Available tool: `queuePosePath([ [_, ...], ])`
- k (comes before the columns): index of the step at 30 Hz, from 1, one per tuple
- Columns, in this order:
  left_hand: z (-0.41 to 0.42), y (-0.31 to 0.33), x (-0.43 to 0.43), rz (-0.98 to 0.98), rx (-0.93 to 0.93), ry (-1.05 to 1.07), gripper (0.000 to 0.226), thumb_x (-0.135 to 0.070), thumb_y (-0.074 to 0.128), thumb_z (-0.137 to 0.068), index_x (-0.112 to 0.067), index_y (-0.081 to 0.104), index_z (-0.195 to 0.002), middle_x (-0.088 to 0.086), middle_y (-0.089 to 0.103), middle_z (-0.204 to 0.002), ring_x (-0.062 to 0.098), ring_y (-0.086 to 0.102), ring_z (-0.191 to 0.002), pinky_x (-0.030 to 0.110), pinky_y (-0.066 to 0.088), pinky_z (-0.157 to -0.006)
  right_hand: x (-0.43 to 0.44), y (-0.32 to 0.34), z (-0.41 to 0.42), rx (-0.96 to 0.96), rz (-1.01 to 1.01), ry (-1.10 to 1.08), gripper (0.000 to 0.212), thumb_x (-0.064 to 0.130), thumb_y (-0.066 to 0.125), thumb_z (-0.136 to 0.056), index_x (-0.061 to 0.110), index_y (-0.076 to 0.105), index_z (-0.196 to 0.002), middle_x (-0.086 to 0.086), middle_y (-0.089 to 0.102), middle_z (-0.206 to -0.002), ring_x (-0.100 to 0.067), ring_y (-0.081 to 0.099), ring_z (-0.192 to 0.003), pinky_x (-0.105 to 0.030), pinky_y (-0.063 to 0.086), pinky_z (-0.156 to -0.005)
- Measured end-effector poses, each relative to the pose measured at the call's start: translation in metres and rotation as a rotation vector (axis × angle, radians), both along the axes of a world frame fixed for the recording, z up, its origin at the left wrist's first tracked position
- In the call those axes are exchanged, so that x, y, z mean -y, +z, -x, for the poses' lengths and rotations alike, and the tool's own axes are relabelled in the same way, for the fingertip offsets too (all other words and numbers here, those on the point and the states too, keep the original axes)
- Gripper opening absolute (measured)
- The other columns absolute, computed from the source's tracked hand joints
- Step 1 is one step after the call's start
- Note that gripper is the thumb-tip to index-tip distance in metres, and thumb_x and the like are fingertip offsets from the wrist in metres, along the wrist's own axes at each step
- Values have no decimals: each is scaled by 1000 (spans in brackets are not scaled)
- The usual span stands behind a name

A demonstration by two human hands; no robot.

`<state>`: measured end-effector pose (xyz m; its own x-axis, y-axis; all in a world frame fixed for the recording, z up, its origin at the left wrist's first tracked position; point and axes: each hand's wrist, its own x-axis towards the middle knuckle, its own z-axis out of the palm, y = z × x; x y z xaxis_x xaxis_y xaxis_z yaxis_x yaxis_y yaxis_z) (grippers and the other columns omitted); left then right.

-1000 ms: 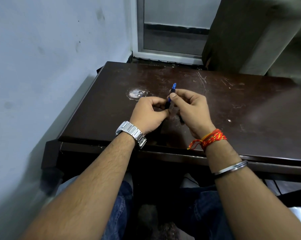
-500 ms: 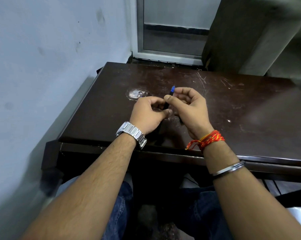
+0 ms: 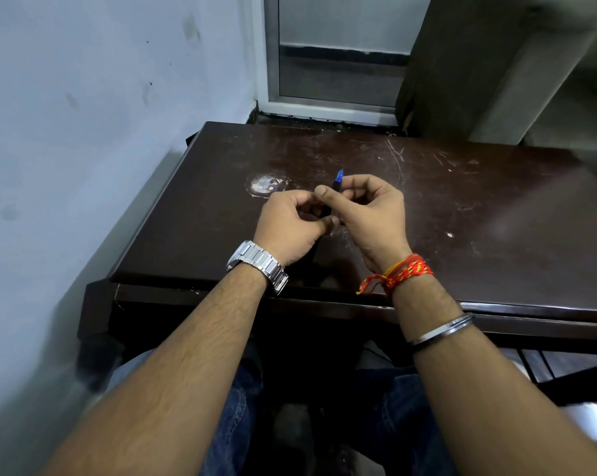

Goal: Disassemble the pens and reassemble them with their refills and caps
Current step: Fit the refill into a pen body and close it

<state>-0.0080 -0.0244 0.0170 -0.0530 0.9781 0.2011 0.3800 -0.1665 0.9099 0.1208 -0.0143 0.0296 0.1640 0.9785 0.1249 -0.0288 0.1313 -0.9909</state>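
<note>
Both hands meet above the middle of the dark brown table point(image 3: 479, 207). My right hand point(image 3: 369, 214) pinches a dark pen point(image 3: 336, 182) whose blue tip sticks up past its fingers. My left hand point(image 3: 291, 225), with a steel watch on the wrist, closes on the lower part of the same pen. Most of the pen's body is hidden between the fingers. I cannot tell whether a cap or refill is in either hand.
A round whitish worn patch point(image 3: 264, 185) marks the table top left of the hands. A pale wall point(image 3: 84, 132) runs close along the table's left side. A door frame point(image 3: 324, 104) and a dark cabinet point(image 3: 461, 80) stand behind the table.
My right hand has shifted a little left and its thumb has slid forward over the pen. The blue tip sits slightly lower against the fingers. My left hand has hardly moved.
</note>
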Motion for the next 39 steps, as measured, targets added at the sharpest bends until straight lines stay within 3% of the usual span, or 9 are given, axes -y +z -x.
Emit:
queuePosePath([
  [6, -1, 0, -1, 10, 12, -11, 15, -18, 86, -66, -22, 73, -74, -8, 70, -71, 4, 60, -62, 28, 55, -65, 0, -3, 2, 46, 9, -32, 17, 14, 83, -72, 13, 70, -81, -3, 65, -73, -16, 61, -69, -38, 56, -69],
  [12, 0, 0, -2, 32, 25, -7, 20, -18, 87, -66, -21, 76, -82, -3, 74, -79, 12, 67, -69, 37, 60, -73, -1, -4, 5, 29, 7, -36, 6, 13, 75, -75, 17, 72, -78, 10, 66, -59, -2, 59, -55, -22, 49, -51],
  [17, -1, -1, -2, 26, 1, 13, 17, -23, 87, -65, -21, 73, -75, -6, 72, -73, 6, 61, -60, 29, 55, -64, -1, -5, 3, 40, -3, -78, 27, 27, 87, -66, 21, 65, -81, 3, 62, -73, -10, 59, -66, -29, 54, -55],
  [27, -6, 4, 3, -40, -76, 63, 31, -23, 91, -58, -21, 63, -70, -11, 63, -65, -5, 52, -51, 11, 44, -54, -1, -6, 2, 42, -13, -27, 21, 30, 85, -69, 21, 71, -81, 10, 66, -69, -4, 63, -67, -30, 56, -65],
  [29, -8, 3, 4, -51, -63, 73, 33, -23, 92, -57, -18, 63, -72, -10, 62, -65, -3, 52, -51, 10, 44, -54, 0, -5, 4, 18, -12, 9, 5, 25, 78, -77, 21, 75, -77, 8, 71, -67, -6, 66, -69, -37, 57, -69],
  [31, -10, 2, 4, -65, -57, 90, 32, -26, 90, -57, -17, 63, -71, -11, 63, -64, -3, 54, -51, 10, 45, -53, 0, -4, 4, 28, -26, 26, 10, 19, 75, -82, 22, 76, -73, 6, 72, -67, -9, 67, -70, -40, 57, -71],
  [33, -10, 2, 3, -33, -22, 89, 26, -32, 84, -60, -19, 66, -74, -10, 68, -67, -4, 61, -58, 15, 52, -60, 0, -3, 2, 19, -35, 49, 11, 16, 74, -85, 21, 76, -75, 4, 74, -69, -10, 67, -70, -36, 58, -69],
  [36, -8, 2, 0, 89, 69, 14, 27, -30, 66, -64, -18, 75, -87, 0, 76, -77, 16, 73, -77, 42, 60, -78, 0, -2, 0, -12, -23, 65, 11, 13, 72, -87, 21, 75, -80, 5, 75, -72, -8, 68, -73, -30, 58, -73],
  [39, -7, 1, -1, 100, 63, -34, 22, -22, 70, -65, -16, 76, -85, 2, 77, -77, 19, 74, -76, 47, 60, -77, 1, -2, -1, -25, -18, 77, 11, 12, 75, -85, 21, 76, -79, 4, 75, -72, -9, 68, -72, -29, 58, -68],
])
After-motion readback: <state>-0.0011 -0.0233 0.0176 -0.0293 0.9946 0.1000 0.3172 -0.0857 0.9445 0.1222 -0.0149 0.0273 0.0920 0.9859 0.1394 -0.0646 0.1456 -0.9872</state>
